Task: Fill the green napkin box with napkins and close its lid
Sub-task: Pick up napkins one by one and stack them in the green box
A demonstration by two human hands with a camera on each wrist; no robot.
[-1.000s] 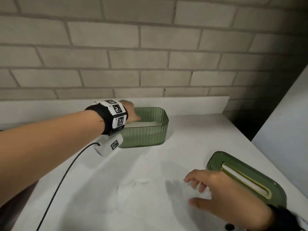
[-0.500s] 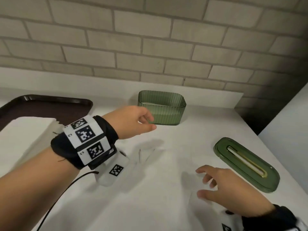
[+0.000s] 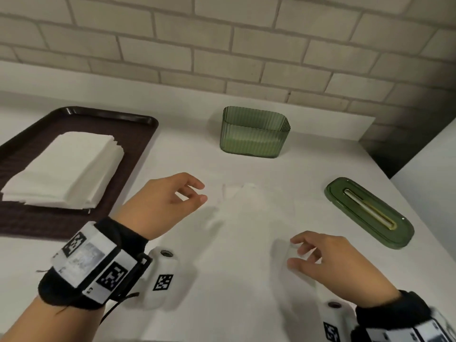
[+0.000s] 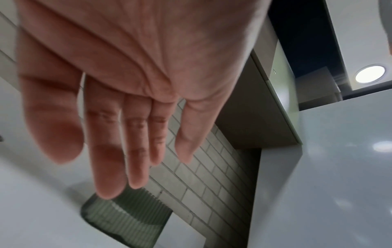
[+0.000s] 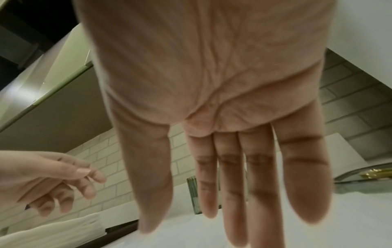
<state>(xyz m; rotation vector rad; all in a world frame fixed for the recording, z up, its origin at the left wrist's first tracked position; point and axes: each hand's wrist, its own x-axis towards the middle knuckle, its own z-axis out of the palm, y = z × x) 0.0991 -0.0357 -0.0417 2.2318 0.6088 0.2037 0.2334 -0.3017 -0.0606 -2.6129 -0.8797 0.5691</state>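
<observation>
Green napkin box (image 3: 255, 134) stands upright on the white counter (image 3: 246, 243), just in front of the low white backsplash ledge under the brick wall (image 3: 222, 45). Lid off. A pale layer shows through the ribbed walls low down, likely napkins; how full, cannot tell.

Lid (image 3: 369, 212) lies flat on the counter, right of the box and nearer the person, well apart from it, slot facing up.

Dark brown tray (image 3: 138, 134) sits left of the box, apart from it. A stack of white napkins (image 3: 66, 169) rests on the tray.

Left hand (image 3: 164, 202) hovers over the counter in front of the box, between tray and box side to side, holding nothing. Fingers loosely spread and relaxed, thumb apart; the left wrist view shows the palm (image 4: 135, 50) open with the box (image 4: 127, 219) beyond the fingertips.

Right hand (image 3: 338, 264) hovers nearer the person, in front of the box and left of the lid, touching neither. Fingers loose, slightly bent, empty; the right wrist view shows them extended (image 5: 233, 167).

Nothing lies between either hand and the box. White panel (image 3: 429, 188) rises at the counter's right edge, beyond the lid.
</observation>
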